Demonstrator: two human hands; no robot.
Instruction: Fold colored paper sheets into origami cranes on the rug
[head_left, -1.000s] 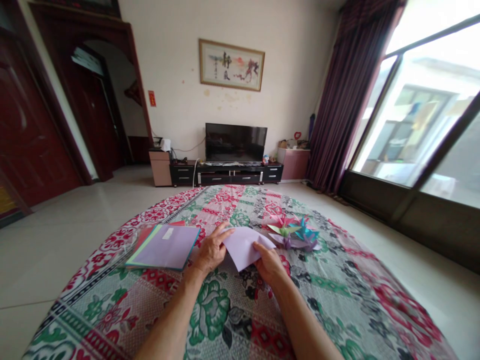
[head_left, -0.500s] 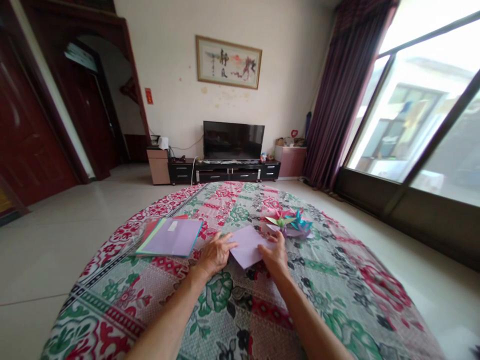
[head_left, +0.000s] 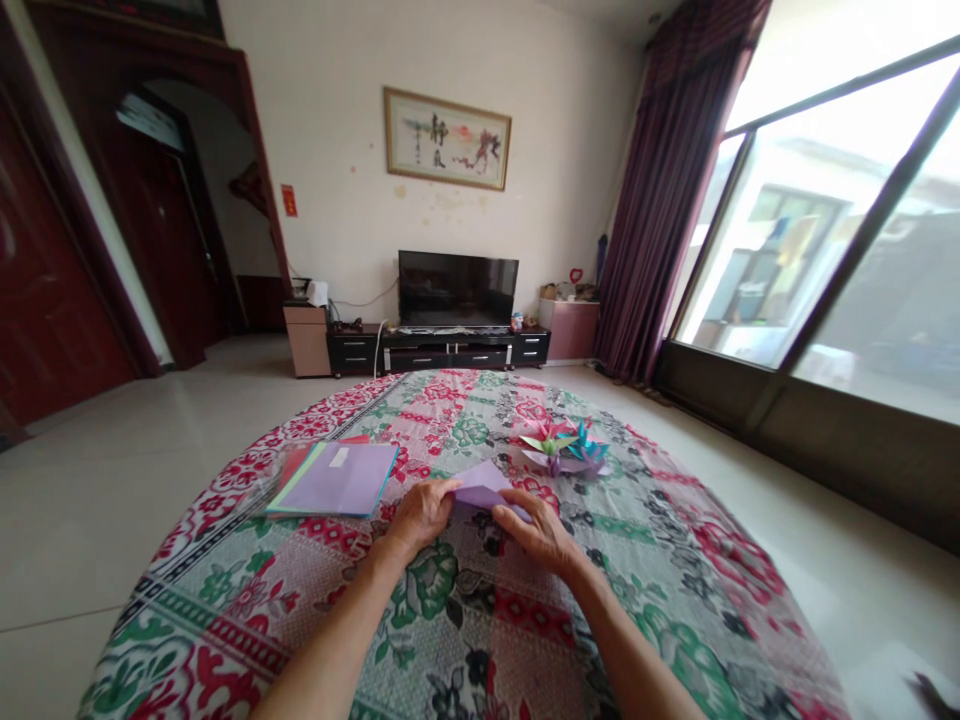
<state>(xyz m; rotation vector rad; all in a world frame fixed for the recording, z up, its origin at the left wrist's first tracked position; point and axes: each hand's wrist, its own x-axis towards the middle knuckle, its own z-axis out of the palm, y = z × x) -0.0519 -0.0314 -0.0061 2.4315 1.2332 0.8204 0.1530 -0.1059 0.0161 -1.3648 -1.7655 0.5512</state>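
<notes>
A sheet of purple paper [head_left: 481, 478] is held between my two hands just above the patterned tablecloth [head_left: 420, 620], its near edge bent upward. My left hand [head_left: 424, 515] pinches the left corner between thumb and fingers. On the right side, my right hand [head_left: 536, 530] grips the paper with the thumb on the near face and the fingers behind. Beyond my right hand sits a cluster of folded paper cranes [head_left: 566, 447] in pink, green, blue and purple. Left of my left hand lies a stack of coloured paper [head_left: 334, 480], purple on top with a small white label.
The round table carries the flowered cloth right to its edge. Past it stand a low black TV cabinet [head_left: 427, 357] and a television [head_left: 457, 290]. A dark curtain [head_left: 649, 200] and large window are at the right, a dark red door [head_left: 52, 250] at the left.
The purple paper lay flatter with a corner pointing toward me; now its near part is lifted and folded up. Both hands have closed on its sides. The view has shifted slightly.
</notes>
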